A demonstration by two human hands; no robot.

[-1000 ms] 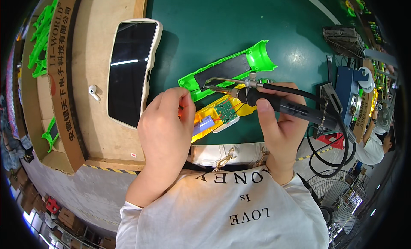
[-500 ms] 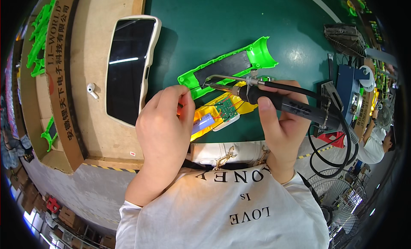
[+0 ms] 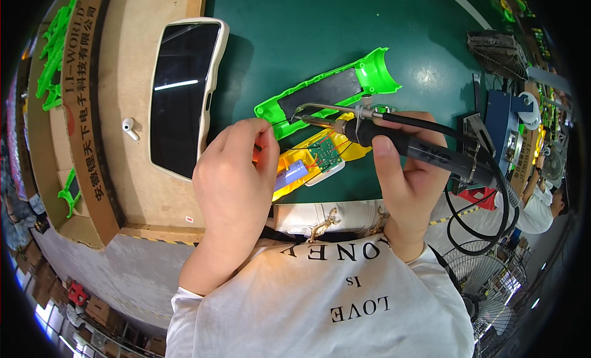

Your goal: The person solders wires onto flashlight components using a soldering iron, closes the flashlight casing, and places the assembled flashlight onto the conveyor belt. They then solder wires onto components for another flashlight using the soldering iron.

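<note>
We saw the right hand (image 3: 409,179) with its fingers wrapped around a soldering iron (image 3: 425,151), whose tip and curved metal solder guide (image 3: 329,107) reached left, close to the other hand's fingertips. The left hand (image 3: 229,167) had its thumb and forefinger pinched together, apparently on a thin dark wire (image 3: 281,122); the fingers hid the rest of it.

Just beyond those left fingers, angling away to their right, the green plastic shell (image 3: 380,74) lay open on the table (image 3: 295,35). Between the two hands' fingers and nearer the body was the yellow plastic shell (image 3: 356,151).

As far as we could judge, much was already fitted: a black flat panel (image 3: 326,92) sat in the green shell, and a green circuit board (image 3: 327,156) with red wires and a purple battery cell (image 3: 292,175) sat in the yellow one. The wire joint by the iron's tip looked unfinished, and the shells lay unjoined.
</note>
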